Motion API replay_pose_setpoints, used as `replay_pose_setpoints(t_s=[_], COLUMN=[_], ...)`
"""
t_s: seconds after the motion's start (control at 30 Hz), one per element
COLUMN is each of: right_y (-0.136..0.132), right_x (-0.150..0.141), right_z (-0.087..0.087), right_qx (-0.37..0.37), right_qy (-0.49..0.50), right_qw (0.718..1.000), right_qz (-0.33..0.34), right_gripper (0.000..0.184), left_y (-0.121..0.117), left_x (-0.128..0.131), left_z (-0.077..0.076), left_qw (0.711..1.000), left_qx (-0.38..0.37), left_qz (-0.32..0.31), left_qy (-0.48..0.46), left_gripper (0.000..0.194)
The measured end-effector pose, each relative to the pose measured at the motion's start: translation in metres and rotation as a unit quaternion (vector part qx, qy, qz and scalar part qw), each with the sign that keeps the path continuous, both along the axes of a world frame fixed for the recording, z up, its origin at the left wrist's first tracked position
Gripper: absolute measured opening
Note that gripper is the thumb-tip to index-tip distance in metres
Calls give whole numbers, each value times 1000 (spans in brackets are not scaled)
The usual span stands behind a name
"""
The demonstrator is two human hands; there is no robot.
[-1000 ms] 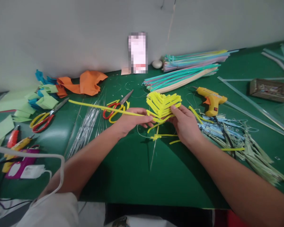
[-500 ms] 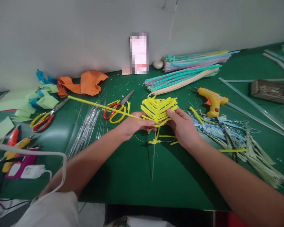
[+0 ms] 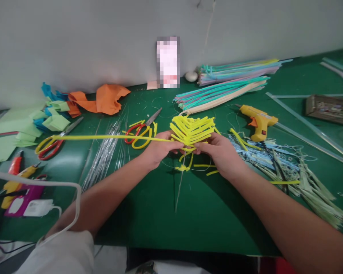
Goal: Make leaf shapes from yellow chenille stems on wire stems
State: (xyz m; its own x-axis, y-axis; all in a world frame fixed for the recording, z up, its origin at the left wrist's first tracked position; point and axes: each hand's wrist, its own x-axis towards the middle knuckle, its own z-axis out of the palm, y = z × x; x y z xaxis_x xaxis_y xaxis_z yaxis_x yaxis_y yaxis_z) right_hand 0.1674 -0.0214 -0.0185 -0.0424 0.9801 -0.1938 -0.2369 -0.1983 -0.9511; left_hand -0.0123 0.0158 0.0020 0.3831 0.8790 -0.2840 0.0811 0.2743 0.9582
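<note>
Between both hands is a leaf-shaped piece made of yellow pipe cleaners set in V-shaped rows. My left hand pinches its lower left edge, thumb on top, and a long loose yellow pipe cleaner runs from there out to the left. My right hand grips the lower right edge, its thumb near the bottom point; the other fingers are partly hidden underneath. Below the piece hang a small twisted yellow knot and a thin wire stem.
Red-and-yellow scissors and thin silvery wires lie left of the hands. A second pair of scissors is farther left. On the right are a yellow glue gun and dried strands. Pipe cleaner bundles and a phone are behind.
The long pipe cleaner's free end has swung down and now points nearly level to the left. My right thumb has slid down to the piece's bottom point. The wire stem tilts more to the left.
</note>
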Motion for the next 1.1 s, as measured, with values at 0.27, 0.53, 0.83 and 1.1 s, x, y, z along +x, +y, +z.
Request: replay_pose_setpoints(t_s=[0.27,0.53,0.83,1.1], right_y=[1,-1,-1,-6], right_x=[1,-3,-2,8], right_z=[-1,7,6,11], right_qx=[-14,0,26,157], right_qy=[21,74,-6,-430], right_qw=[1000,997,999,871], right_qz=[-11,30,33,-177], right_gripper=[20,33,32,39], left_y=[-1,-2,-4,-3], left_x=[1,1,2,3], left_z=[-4,-4,-4,-5], left_qw=[999,998,998,998], left_qx=[-37,-44,-30,-11], left_qz=[-4,19,31,55], left_qy=[-27,-42,-39,-38], left_gripper=[33,40,37,29])
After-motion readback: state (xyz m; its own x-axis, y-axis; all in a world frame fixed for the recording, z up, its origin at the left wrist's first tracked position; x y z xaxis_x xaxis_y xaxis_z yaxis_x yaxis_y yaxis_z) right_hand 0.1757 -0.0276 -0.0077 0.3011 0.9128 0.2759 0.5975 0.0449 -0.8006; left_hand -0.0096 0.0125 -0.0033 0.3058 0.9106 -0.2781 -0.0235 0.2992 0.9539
